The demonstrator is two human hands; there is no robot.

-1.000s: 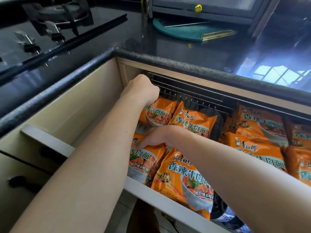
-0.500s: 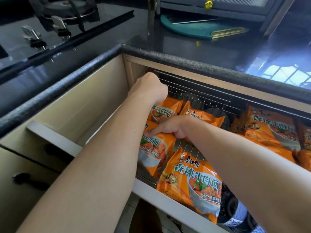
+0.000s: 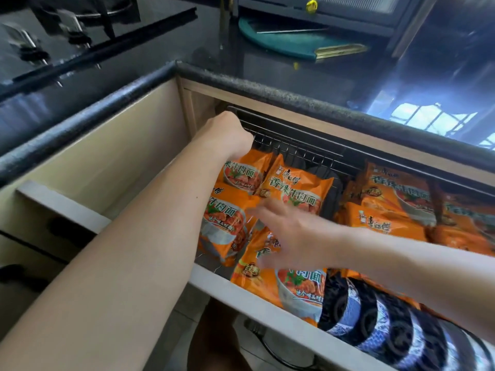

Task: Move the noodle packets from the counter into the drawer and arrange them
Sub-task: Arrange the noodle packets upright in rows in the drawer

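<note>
The left hand (image 3: 227,135) reaches to the far left corner of the pulled-out wire-basket drawer (image 3: 300,145), fingers curled down behind the top edge of the rearmost glossy orange noodle packet (image 3: 245,174) — whether it truly grips I cannot tell — while the right hand (image 3: 292,234) hovers blurred, fingers spread and holding nothing, over the packet at the drawer's near edge (image 3: 294,287). The step looks like arranging — every packet in view already lies inside the drawer. Next, the near packet probably needs pressing flat, since it overhangs the drawer's pale front panel (image 3: 267,309).
</note>
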